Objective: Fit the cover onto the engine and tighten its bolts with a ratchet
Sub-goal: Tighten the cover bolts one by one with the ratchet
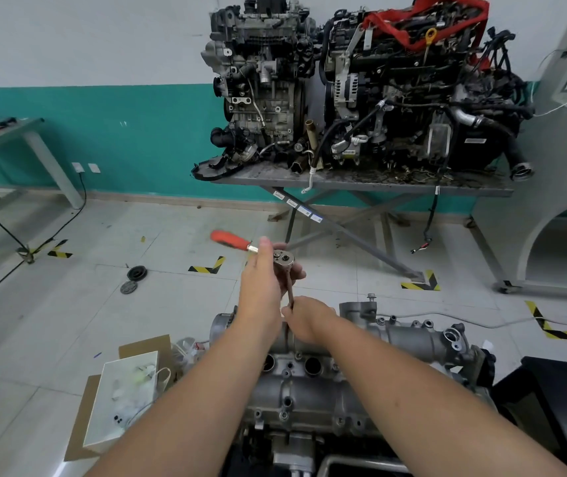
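The grey cast cover (pixel 313 390) lies on top of the engine in front of me, with round holes along its middle. A ratchet (pixel 284 260) with a red handle (pixel 230 241) is held above its far edge, and a long thin extension bar (pixel 290 292) runs down from the ratchet head toward the cover. My left hand (pixel 261 287) grips the ratchet head from the left. My right hand (pixel 308 320) pinches the bar lower down, just above the cover. The bar's lower end is hidden behind my right hand. One loose bolt (pixel 371 297) stands on the cover's far right part.
Two more engines (pixel 361 84) sit on a metal stand against the teal wall. A white box (pixel 127 397) and cardboard lie to my left on the tiled floor. Round black parts (pixel 136 273) lie on the floor. A dark table (pixel 564 407) is at right.
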The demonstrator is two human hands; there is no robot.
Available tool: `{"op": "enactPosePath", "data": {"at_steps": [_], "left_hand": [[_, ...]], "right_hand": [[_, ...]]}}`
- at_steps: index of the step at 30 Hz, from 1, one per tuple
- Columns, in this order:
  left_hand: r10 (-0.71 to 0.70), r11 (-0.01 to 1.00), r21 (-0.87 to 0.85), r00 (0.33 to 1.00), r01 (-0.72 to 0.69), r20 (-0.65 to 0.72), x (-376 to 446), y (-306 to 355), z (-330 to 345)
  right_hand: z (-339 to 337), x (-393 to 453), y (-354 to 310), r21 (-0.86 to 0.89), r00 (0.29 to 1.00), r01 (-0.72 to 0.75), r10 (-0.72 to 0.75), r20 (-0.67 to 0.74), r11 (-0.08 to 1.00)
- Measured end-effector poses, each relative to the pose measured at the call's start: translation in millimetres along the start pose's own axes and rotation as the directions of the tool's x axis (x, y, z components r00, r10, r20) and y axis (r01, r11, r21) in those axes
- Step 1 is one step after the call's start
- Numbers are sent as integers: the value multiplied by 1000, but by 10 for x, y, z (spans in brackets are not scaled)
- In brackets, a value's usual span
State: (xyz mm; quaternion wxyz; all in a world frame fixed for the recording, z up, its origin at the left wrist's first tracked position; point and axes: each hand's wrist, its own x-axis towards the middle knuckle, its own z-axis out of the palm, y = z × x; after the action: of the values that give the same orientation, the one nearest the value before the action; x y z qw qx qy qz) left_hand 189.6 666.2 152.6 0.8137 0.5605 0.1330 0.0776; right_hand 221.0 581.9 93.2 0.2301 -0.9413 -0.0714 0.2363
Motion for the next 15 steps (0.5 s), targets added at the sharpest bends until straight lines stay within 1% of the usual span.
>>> {"op": "enactPosePath", "data": {"at_steps": [1, 3, 5, 7, 9, 11, 12, 13, 14, 15], "left_hand": [[-17, 999, 41, 1000, 17, -7, 67, 22, -34], [-64, 985, 166, 997, 57, 33, 109, 123, -64], [-119, 949, 302, 991, 94, 64, 120, 253, -23], [-167, 890, 442, 982, 114, 84, 145, 370, 24], [-207, 793, 603, 969, 83, 139, 157, 501, 82], [-255, 659, 752, 944, 11, 209, 148, 638, 142], [-272, 572, 819, 932, -43, 239, 146, 692, 181], [-282, 455, 883, 921, -120, 270, 149, 722, 221], [-270, 296, 926, 909, -234, 317, 157, 732, 263], [-247, 116, 933, 900, -340, 359, 157, 723, 303]], "right_hand": [[1, 2, 13, -5, 1000, 0, 0, 6, 1000], [18, 16, 36, 4, 1000, 6, -6, 15, 1000], [20, 8, 47, -19, 999, 29, -29, 32, 999], [26, 7, 52, -46, 999, 48, -47, 25, 998], [33, 14, 60, -48, 998, 59, -58, 22, 997], [44, 24, 70, -49, 998, 60, -59, 15, 997], [46, 27, 81, -45, 998, 60, -60, 15, 997], [51, 40, 88, -46, 998, 64, -64, 11, 997], [49, 41, 87, -42, 998, 66, -65, 5, 997], [52, 39, 90, -32, 998, 65, -65, 4, 997]]}}
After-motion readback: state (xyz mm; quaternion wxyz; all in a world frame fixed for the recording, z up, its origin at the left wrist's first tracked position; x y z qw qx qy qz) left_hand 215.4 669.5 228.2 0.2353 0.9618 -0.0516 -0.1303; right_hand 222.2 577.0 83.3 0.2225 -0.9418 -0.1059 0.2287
